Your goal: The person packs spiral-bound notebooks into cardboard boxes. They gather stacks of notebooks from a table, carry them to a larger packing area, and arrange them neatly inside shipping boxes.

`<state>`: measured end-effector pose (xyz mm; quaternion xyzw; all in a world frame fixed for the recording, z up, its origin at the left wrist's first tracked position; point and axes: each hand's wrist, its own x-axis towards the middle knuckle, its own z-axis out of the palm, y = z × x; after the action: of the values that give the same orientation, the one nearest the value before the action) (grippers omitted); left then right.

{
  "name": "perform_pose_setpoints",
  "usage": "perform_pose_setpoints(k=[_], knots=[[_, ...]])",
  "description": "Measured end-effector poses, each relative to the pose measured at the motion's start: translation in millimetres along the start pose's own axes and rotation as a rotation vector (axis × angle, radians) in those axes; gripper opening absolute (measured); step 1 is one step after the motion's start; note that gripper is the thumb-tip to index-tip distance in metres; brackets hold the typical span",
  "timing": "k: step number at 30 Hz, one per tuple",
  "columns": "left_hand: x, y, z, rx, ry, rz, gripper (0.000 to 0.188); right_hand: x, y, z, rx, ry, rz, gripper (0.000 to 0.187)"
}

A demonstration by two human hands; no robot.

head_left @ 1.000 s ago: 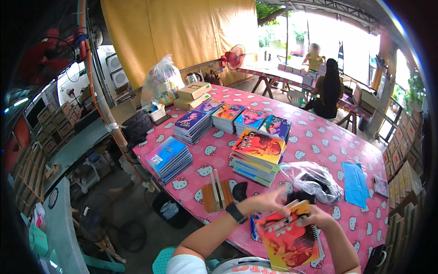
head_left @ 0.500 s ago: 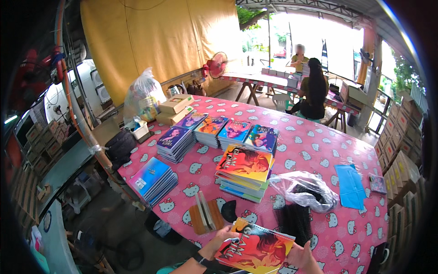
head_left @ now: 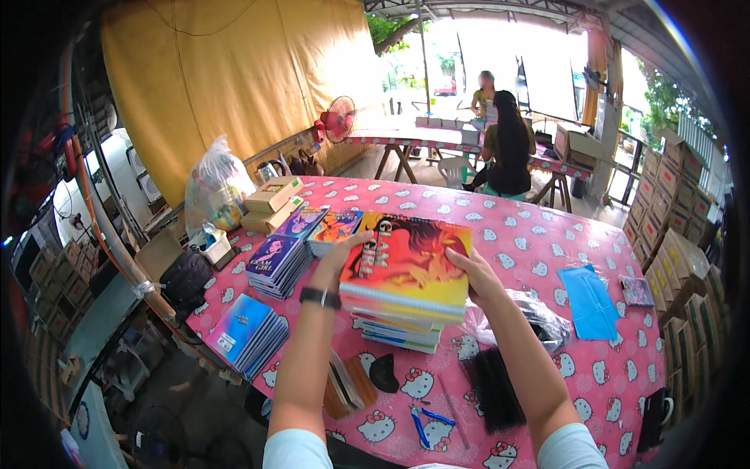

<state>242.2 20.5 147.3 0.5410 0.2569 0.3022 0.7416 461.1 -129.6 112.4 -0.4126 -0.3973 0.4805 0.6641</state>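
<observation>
A spiral notebook [head_left: 406, 266] with a red, orange and yellow cover is between my two hands, over a stack of notebooks [head_left: 398, 336]. My left hand [head_left: 344, 258] is closed on its left side, and my right hand [head_left: 475, 277] grips its right edge. Whether it rests on the stack or is slightly above, I cannot tell. Nearer to me lie blue-handled cutting pliers [head_left: 430, 424], a single loose coil [head_left: 453, 410] and a bundle of black coils [head_left: 494, 391]. A wooden block [head_left: 353, 383] and a black rounded piece [head_left: 383, 374] are below my left hand.
Notebook stacks [head_left: 279, 266] stand at the left of the pink-patterned table [head_left: 539, 399], with a blue-covered stack [head_left: 248, 336] at its edge. A clear plastic bag [head_left: 543, 320] and blue sheets [head_left: 587, 301] lie right. Two people [head_left: 508, 148] are at a far table.
My hands have moved forward and up from the near edge with the notebook, to the stack. The pliers and loose coil now show on the table. The view has shifted a little.
</observation>
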Motion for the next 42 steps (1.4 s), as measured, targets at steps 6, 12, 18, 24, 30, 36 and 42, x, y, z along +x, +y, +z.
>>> perform_pose_setpoints(k=[6,12,18,24,30,36,42], knots=[[99,-81,-74,1.004,0.365,0.017,0.072,85,93,-61,-1.114,0.39,0.147,0.066],[63,-90,-74,0.945,0.781,0.339,0.063,34,75,-64,-0.433,0.419,0.105,0.077],[-137,-135,-6,0.148,0.421,0.323,0.033,-125,71,-77,-0.073,0.02,0.366,0.038],[-371,-173,40,-0.054,1.041,0.292,0.026,-217,84,40,-0.15,-0.711,0.464,0.031],[-550,-200,178,0.045,1.36,0.452,0.03,-334,83,96,-0.169,-1.249,0.6,0.033],[-689,-214,348,0.185,1.652,0.636,0.033,-456,74,117,-0.288,-1.773,0.627,0.033],[-801,-246,523,0.368,2.091,0.846,0.027,-569,79,147,-0.283,-2.032,0.683,0.03]])
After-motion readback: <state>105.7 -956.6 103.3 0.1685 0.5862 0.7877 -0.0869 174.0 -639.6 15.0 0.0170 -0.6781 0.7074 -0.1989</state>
